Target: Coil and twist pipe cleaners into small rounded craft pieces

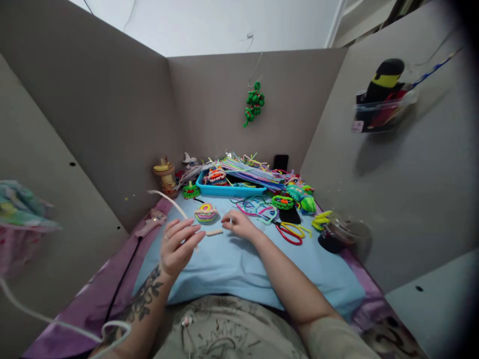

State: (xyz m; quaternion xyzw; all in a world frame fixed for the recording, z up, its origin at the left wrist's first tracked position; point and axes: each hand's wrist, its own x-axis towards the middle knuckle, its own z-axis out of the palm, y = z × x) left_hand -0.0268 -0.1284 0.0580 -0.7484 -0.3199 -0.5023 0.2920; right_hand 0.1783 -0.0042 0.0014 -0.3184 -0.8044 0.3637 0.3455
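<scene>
My left hand [179, 245] hovers over the light blue cloth [232, 264], fingers curled around a long white pipe cleaner [168, 199] that arcs up to the left. My right hand [239, 224] rests knuckles-up on the cloth, fingers bent, its tips near a short white pipe cleaner piece [214, 232] lying between the hands. A coiled multicolour disc [205, 212] sits just beyond the left fingertips.
A blue tray [228, 190] with pipe cleaners stands at the back, with green coiled pieces [283, 202], red-yellow loops [291, 232] and a clear lidded jar [342, 230] to the right. A yellow cup [165, 175] stands back left. Grey partition walls close in three sides.
</scene>
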